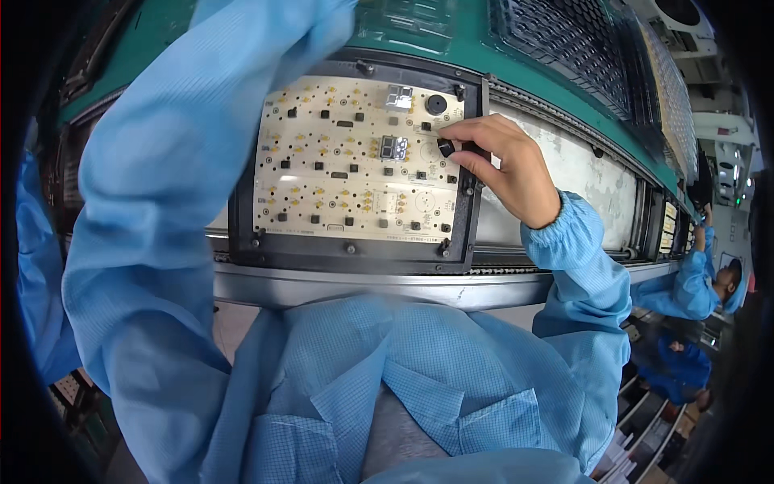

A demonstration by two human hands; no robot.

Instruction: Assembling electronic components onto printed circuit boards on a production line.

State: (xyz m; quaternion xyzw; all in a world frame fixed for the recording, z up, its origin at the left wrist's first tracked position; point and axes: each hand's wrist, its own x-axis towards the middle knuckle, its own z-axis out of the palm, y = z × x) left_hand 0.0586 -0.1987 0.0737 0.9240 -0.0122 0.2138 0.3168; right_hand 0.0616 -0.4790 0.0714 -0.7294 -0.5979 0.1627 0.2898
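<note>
A cream circuit board panel [302, 185] full of small parts lies in a black frame [242, 210] in front of me. Between thumb and fingertips, my right hand [504, 157] pinches a small black round buzzer [446, 148] over the panel's right side, by the middle row. Another black buzzer [436, 104] sits on the top row. Two seven-segment displays stand on the panel, an upper display [398, 98] and a middle display [393, 148]. On the bottom row only a printed circle [424, 202] shows. My left sleeve [185, 121] stretches past the panel's upper left; that hand is beyond the picture's top edge.
The frame rests on a conveyor line with a metal rail [363, 286] nearest me. Beyond it, a green surface [459, 48] carries a clear plastic tray [411, 24] and stacked black trays [564, 40]. A person [697, 282] in blue works at far right; another blue sleeve shows at far left.
</note>
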